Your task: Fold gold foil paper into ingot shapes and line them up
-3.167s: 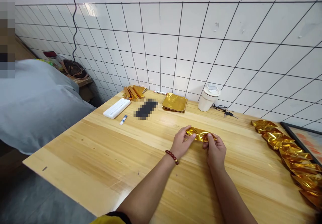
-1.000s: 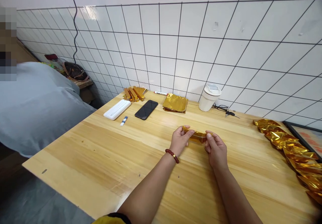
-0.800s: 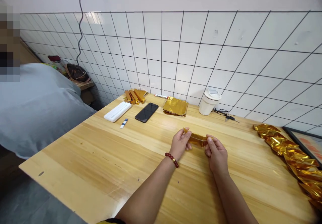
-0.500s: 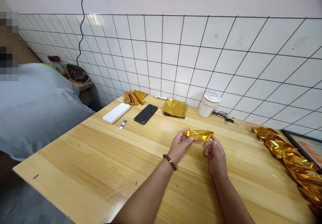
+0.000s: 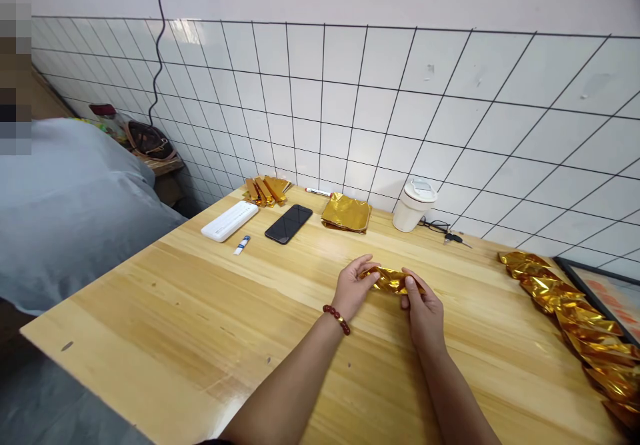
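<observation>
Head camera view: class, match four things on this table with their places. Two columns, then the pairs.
1 phone
2 white cup
3 crumpled gold foil
4 row of gold foil shapes

A held by left hand and right hand
B along the table's right edge
C standing near the tiled wall
D lying beside the white power bank

Pairs: 1-D, 2-C, 3-A, 4-B

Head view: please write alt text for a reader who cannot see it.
The left hand and right hand hold a gold foil piece between them at a wooden table. Farther back lie a phone, a foil stack and a cup; folded foils line the right edge.
</observation>
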The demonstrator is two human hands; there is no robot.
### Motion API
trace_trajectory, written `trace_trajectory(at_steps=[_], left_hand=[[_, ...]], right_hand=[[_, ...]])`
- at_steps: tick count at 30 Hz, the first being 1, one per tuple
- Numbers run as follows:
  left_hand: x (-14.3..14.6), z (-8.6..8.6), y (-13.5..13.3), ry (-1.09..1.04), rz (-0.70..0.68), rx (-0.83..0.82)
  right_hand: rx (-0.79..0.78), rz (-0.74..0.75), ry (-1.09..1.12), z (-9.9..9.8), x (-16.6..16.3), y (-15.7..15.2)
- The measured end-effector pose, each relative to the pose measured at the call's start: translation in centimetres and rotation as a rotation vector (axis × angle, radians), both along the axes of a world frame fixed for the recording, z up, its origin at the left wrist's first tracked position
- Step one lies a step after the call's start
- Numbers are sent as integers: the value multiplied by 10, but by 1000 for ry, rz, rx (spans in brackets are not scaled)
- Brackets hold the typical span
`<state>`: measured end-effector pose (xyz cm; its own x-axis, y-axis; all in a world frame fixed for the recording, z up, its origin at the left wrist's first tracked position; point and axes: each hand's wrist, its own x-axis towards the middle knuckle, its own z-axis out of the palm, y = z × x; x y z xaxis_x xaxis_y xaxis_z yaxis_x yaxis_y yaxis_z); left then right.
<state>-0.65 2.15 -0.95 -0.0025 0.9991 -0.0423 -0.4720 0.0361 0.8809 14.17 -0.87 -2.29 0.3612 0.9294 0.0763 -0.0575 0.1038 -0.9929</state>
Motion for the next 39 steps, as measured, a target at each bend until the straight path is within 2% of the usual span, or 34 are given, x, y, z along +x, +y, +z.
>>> trace_trajectory(at_steps=[5, 9, 19, 25, 29, 33, 39], left_hand=[[2, 2, -1, 86, 18, -58], [1, 3, -2, 128, 67, -33], [-1, -6, 1, 246, 189, 148], [-1, -3, -4, 247, 238, 259], [1, -1, -4, 159, 204, 122], [3, 3, -4, 15, 93, -20], [3, 8, -6, 18, -16, 16]], right_hand=[[1, -25, 27, -1, 0, 1], [-3, -23, 30, 2, -1, 0], [-4, -28, 42, 3, -5, -1], [1, -38, 95, 5, -8, -4], [-2, -8, 68, 3, -6, -2], [0, 12, 28, 2, -6, 0], [-18, 69, -61, 5, -11, -3]])
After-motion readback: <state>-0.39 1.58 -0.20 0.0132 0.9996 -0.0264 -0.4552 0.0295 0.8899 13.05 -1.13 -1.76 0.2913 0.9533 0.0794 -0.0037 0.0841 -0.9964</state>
